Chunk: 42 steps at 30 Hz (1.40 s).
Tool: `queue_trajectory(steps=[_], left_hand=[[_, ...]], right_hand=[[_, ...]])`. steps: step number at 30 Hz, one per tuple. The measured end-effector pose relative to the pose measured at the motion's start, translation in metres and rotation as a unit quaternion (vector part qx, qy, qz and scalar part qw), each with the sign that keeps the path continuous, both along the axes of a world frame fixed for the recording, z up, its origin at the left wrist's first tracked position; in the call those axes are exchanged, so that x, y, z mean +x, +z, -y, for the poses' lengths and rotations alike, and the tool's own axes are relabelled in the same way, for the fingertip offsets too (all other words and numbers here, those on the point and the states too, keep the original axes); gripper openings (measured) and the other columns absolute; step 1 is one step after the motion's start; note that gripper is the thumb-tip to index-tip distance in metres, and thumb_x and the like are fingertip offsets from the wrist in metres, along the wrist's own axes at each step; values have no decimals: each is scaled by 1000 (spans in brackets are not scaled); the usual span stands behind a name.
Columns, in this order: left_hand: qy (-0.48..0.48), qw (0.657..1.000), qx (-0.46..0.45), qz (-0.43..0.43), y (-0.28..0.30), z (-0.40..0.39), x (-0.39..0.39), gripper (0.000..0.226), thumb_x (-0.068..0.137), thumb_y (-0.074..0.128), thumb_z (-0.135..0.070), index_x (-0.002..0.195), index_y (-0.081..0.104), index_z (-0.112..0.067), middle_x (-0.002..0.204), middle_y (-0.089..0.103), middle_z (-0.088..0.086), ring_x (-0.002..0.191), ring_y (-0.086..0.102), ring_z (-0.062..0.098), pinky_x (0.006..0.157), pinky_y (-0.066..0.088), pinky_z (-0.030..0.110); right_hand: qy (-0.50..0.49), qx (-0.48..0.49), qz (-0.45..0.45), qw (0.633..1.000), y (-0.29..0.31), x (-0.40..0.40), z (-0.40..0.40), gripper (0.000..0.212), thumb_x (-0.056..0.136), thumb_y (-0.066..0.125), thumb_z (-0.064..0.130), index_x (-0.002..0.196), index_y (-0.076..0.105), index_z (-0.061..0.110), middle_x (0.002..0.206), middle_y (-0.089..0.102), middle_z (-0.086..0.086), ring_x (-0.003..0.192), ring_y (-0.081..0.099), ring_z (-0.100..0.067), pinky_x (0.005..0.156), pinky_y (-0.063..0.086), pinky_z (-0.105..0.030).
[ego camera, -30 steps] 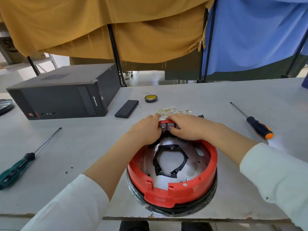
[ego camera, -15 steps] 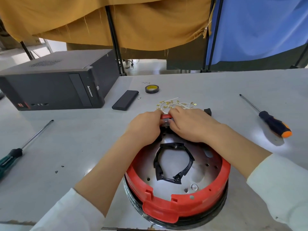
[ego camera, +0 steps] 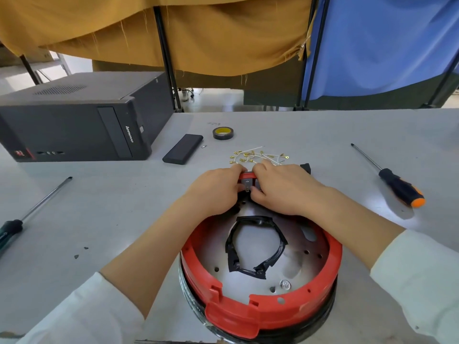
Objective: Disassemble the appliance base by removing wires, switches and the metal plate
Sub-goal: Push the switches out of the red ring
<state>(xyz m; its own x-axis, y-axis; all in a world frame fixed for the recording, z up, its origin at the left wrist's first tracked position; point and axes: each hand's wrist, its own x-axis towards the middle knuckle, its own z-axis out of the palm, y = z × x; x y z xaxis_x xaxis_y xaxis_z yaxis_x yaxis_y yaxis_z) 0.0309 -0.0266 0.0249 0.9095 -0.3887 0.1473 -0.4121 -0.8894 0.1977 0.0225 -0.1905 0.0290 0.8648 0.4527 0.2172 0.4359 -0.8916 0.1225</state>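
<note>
Since the earlier frame little differs: the left hand and right hand still pinch the switches at the far rim of the red base, perhaps pressing them. The computer at left reads "lenovo".

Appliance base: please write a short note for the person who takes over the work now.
Left hand and right hand both grip the switches at the far rim of the red appliance base.
Removed wires lie on the table beyond the hands.
Done: wires out.
Left: switches still in the rim; metal plate still inside the base.
Screwdrivers lie on both sides: orange-tipped one right, green one left.
</note>
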Motion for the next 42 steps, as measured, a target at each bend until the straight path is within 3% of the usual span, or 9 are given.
queue_trajectory(steps=[4, 8, 14, 18, 27, 36, 39, 42], left_hand=[[-13, 999, 45, -13, 4, 5, 0, 29, 97, 44, -26, 125, 43, -17, 113, 63, 12, 100, 56, 34, 70, 35, 33], [-3, 998, 64, 0, 6, 7, -4, 26, 95, 44, -21, 120, 42, -17, 109, 63, 8, 96, 57, 34, 67, 33, 32], [40, 993, 81, 71, 0, 15, -12, 28, 87, 46, -14, 115, 43, -17, 100, 63, 5, 86, 57, 33, 58, 27, 31], [55, 991, 86, 85, 0, 17, -13, 29, 84, 46, -12, 112, 42, -18, 95, 63, 4, 76, 50, 30, 56, 26, 31], [65, 988, 109, 93, 1, 21, -17, 29, 84, 46, -9, 111, 41, -18, 99, 63, 3, 88, 59, 32, 56, 26, 31], [24, 997, 56, 43, 1, 10, -10, 30, 93, 44, -20, 122, 42, -19, 112, 62, 6, 99, 58, 33, 66, 31, 31], [32, 996, 69, 49, 1, 12, -10, 29, 92, 46, -20, 121, 43, -19, 107, 63, 6, 94, 58, 33, 64, 29, 31], [50, 991, 95, 74, 1, 16, -13, 29, 87, 46, -15, 115, 42, -17, 100, 62, 4, 78, 49, 29, 51, 21, 31]], right_hand=[[-19, -31, -40, 999, 4, -2, -2, 35, 92, 36, 41, 109, 43, 11, 112, 49, -9, 91, 57, -32, 64, 35, -36], [-14, -18, -42, 999, 4, -3, -2, 25, 92, 38, 41, 95, 35, 16, 109, 49, -9, 82, 55, -31, 63, 35, -36], [11, -12, -8, 1000, -3, -3, 3, 24, 92, 37, 41, 89, 26, 20, 108, 50, -7, 86, 58, -30, 60, 30, -34], [15, -10, 21, 1000, -6, -3, 4, 26, 93, 34, 41, 99, 39, 16, 107, 50, -7, 84, 59, -30, 58, 30, -34], [8, -11, 29, 999, -7, -3, 3, 27, 93, 35, 38, 101, 41, 13, 108, 51, -8, 83, 59, -32, 57, 28, -34], [3, 3, 13, 1000, -5, -4, 3, 28, 93, 35, 39, 103, 42, 15, 111, 53, -7, 88, 59, -30, 61, 32, -34], [1, 5, 5, 1000, -5, -4, 4, 27, 93, 34, 39, 104, 42, 15, 112, 54, -7, 92, 59, -30, 62, 33, -35], [2, 0, 20, 1000, -7, -4, 3, 30, 94, 34, 39, 107, 42, 13, 113, 53, -8, 92, 59, -31, 62, 33, -35]])
